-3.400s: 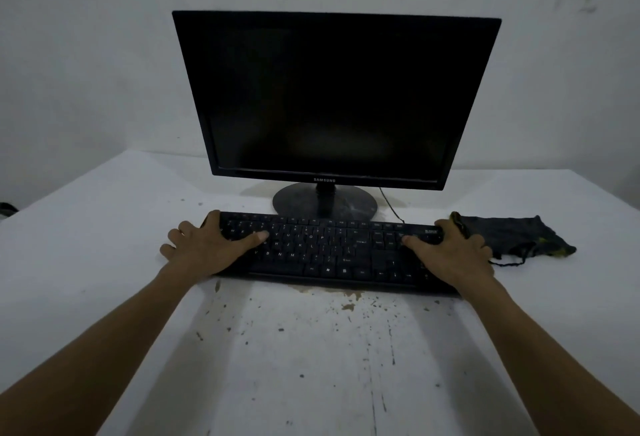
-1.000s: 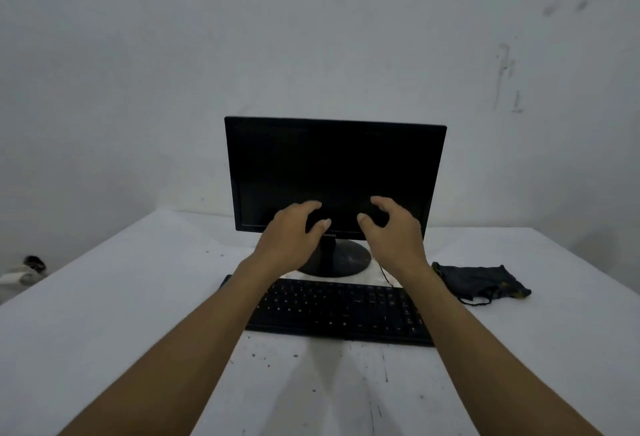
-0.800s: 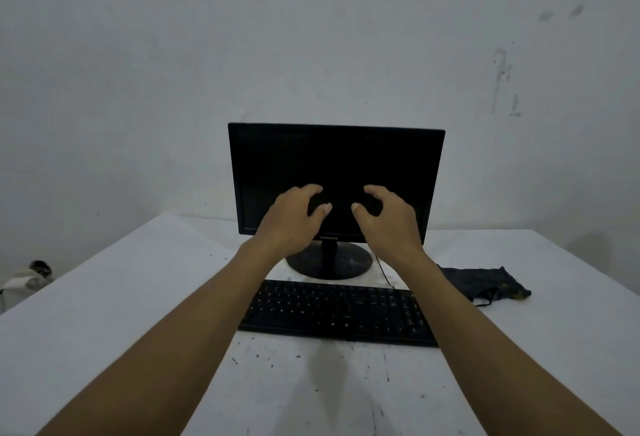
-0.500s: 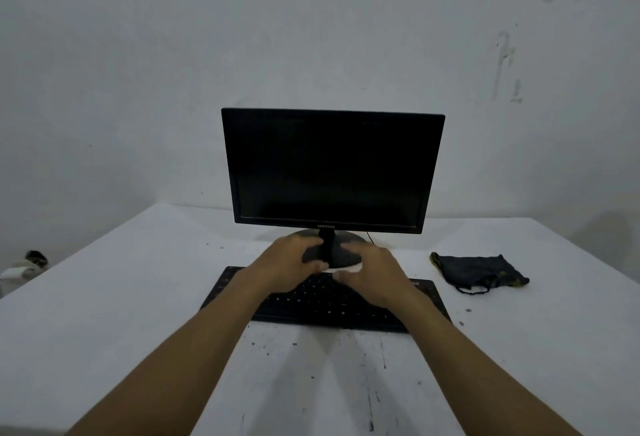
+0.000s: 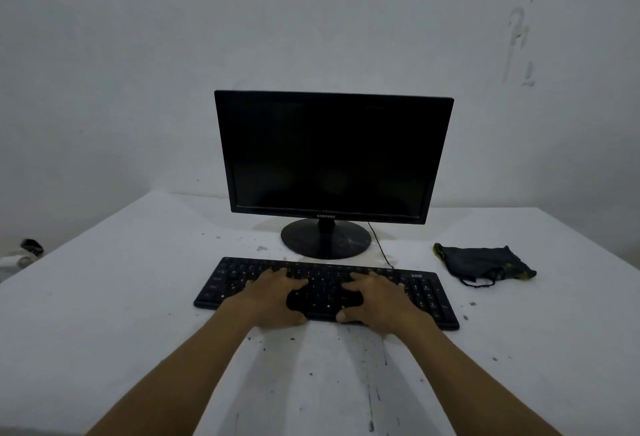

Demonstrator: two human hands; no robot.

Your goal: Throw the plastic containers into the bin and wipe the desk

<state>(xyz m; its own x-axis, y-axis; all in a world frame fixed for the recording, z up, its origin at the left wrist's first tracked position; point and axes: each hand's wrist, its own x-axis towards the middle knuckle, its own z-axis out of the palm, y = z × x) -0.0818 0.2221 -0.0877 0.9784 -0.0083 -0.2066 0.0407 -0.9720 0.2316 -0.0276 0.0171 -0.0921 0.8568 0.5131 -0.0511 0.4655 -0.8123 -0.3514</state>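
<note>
Dropped from in front of the Samsung monitor onto the black keyboard: left hand and right hand, fingers spread and relaxed on the keys, gripping nothing. Dark wiping cloth at 2 o'clock on the speckled bench; likely soft, light, best pinched mid-fold. No plastic containers or bin in view.

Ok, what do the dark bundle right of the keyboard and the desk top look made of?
The dark bundle looks like soft woven cloth: crumpled folds, a loose thread, yellowish edging. The desk top looks like a hard, matte white surface, perhaps laminate or painted board; dark specks and stains sit on it. Dim light leaves both uncertain.
</note>
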